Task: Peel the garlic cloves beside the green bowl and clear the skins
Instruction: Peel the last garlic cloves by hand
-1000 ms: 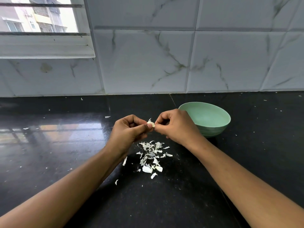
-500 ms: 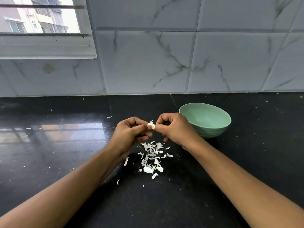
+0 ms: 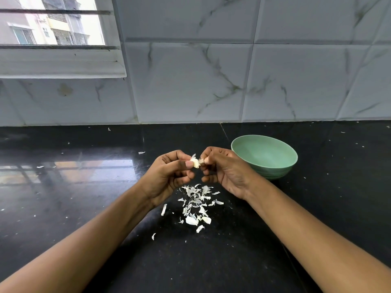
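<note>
Pinching 1 garlic clove (image 3: pixel 195 162) at frame centre, the left hand (image 3: pixel 169 176) and right hand (image 3: pixel 224 170) hold it above the skins (image 3: pixel 196 205), left of the green bowl (image 3: pixel 264 156).

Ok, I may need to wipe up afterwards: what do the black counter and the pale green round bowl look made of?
The black counter looks like polished stone, perhaps granite: glossy, speckled, mirroring the window. The pale green round bowl looks like matte plastic or melamine: even colour, soft sheen, ridged base; ceramic is possible.
</note>
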